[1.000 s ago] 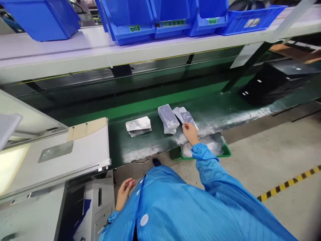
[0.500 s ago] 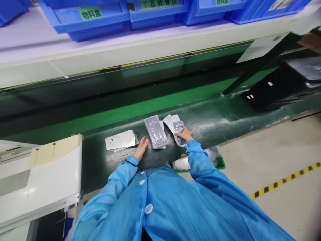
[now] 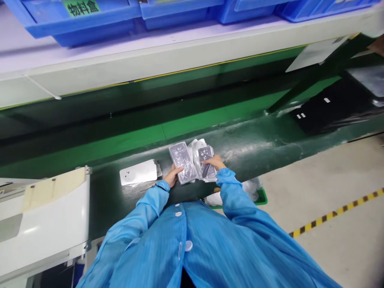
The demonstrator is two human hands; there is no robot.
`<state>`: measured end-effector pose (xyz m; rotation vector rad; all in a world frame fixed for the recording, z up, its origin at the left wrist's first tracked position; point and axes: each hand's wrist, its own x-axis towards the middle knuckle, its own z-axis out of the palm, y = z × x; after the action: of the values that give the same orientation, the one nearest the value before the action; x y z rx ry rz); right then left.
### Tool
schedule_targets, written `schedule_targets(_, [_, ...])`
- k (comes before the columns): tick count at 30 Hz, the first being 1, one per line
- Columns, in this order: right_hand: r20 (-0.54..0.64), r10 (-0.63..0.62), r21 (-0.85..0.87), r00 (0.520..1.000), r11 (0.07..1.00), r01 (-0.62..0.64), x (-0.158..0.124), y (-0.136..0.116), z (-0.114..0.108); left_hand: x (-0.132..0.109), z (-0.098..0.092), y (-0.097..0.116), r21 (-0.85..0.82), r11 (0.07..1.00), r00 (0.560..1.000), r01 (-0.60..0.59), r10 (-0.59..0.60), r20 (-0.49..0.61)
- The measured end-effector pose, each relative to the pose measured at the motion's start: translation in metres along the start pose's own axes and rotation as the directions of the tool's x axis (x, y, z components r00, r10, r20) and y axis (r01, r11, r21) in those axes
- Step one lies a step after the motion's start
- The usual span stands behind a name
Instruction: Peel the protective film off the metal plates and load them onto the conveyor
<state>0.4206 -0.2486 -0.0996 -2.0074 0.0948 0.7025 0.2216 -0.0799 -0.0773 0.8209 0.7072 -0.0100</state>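
Observation:
My left hand (image 3: pixel 174 175) grips the lower left edge of a stack of grey phone back panels (image 3: pixel 182 160) in clear film, thumb on top. My right hand (image 3: pixel 214 162) is closed on the right side of a second stack, with a dark grey phone back panel (image 3: pixel 205 156) uppermost and white pieces (image 3: pixel 197 145) sticking out beneath it. The two stacks touch or overlap at their inner edges. Left of my left hand lies a fanned pile of white flat panels (image 3: pixel 139 173) with small dark holes at one end. My fingers under both stacks are hidden.
The green work surface (image 3: pixel 240 156) runs across in front of me. Blue bins (image 3: pixel 99 20) line the shelf above. A white machine (image 3: pixel 54 224) stands at the left, a black covered stack (image 3: pixel 327 108) at the right. A green tray (image 3: pixel 263 196) with plastic bags sits below my right arm.
My left hand has closed on the grey panel stack, which was untouched before. My right hand has brought its stack leftward against it. The view has shifted slightly.

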Motion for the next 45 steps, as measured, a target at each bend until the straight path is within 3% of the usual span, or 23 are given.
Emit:
schedule_targets(3, [0.048,0.088,0.006,0.995,0.996,-0.089,-0.011,0.003,0.004,0.001,0.004,0.002,0.009,1.0,0.999,-0.016,0.016,-0.04])
schedule_targets(6, [0.04,0.122,0.047,0.992,0.991,-0.124,-0.021,0.007,-0.007,0.007,0.016,0.002,0.018,1.0,0.999,-0.001,0.002,-0.04])
schedule_targets(11, [-0.138,0.14,0.089,0.981,0.988,-0.128,-0.028,0.009,-0.057,0.033,0.063,-0.002,0.01,0.999,0.999,0.039,-0.039,0.003])
schedule_targets(14, [-0.238,0.133,0.134,0.962,0.986,-0.103,-0.031,0.007,-0.09,0.048,0.091,-0.006,-0.03,1.0,1.0,0.0,-0.001,-0.027])
schedule_targets(16, [-0.255,0.13,0.18,0.958,0.98,-0.085,-0.036,0.005,-0.109,0.051,0.099,-0.008,-0.063,0.997,0.997,-0.04,0.036,-0.067])
schedule_targets(19, [-0.223,0.128,0.258,0.966,0.964,-0.068,-0.049,0.002,-0.129,0.045,0.093,-0.004,-0.105,0.991,0.992,-0.083,0.071,-0.109])
schedule_targets(25, [-0.11,0.068,0.344,0.992,0.939,-0.026,-0.079,-0.014,-0.143,0.026,0.045,0.033,-0.107,0.989,0.993,-0.099,0.091,-0.079])
schedule_targets(29, [-0.02,-0.004,0.347,1.0,0.938,0.011,-0.097,-0.038,-0.131,0.033,0.028,0.041,-0.039,0.994,0.986,-0.105,0.099,-0.135])
schedule_targets(33, [0.127,-0.07,0.304,0.989,0.952,0.028,-0.108,-0.067,-0.104,0.04,0.035,0.02,0.019,0.997,0.983,-0.078,0.08,-0.163])
schedule_targets(36, [0.258,-0.105,0.261,0.96,0.965,0.036,-0.113,-0.085,-0.078,0.032,0.035,0.01,0.071,0.988,0.964,-0.134,0.147,-0.221])
schedule_targets(40, [0.432,-0.131,0.196,0.892,0.979,0.048,-0.115,-0.1,-0.033,-0.009,0.018,0.012,0.092,0.972,0.937,-0.215,0.232,-0.262])
schedule_targets(43, [0.559,-0.146,0.15,0.816,0.986,0.073,-0.119,-0.106,0.007,-0.057,0.006,0.018,-0.016,0.956,0.951,-0.292,0.288,-0.113])
schedule_targets(45, [0.633,-0.163,0.125,0.757,0.986,0.108,-0.126,-0.108,0.037,-0.087,0.001,0.023,-0.071,0.918,0.92,-0.39,0.387,-0.056])
